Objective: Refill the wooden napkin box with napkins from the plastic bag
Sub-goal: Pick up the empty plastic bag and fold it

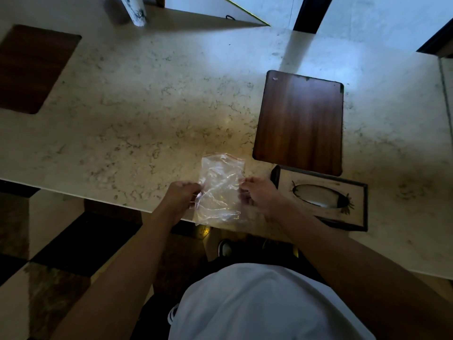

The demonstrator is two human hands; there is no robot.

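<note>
A clear plastic bag [220, 185] lies flat on the marble table near its front edge; it looks see-through with nothing white showing inside. My left hand [180, 196] grips the bag's left edge and my right hand [259, 195] grips its right edge. Just right of my right hand sits the wooden napkin box [343, 217], its oval slot facing up with a pale napkin showing in the slot.
A dark wooden board [300, 121] lies on the table [147, 106] behind the box. Another dark wooden mat [31, 67] lies at the far left. A white post [134, 11] stands at the table's back. The table's front edge runs just under my hands.
</note>
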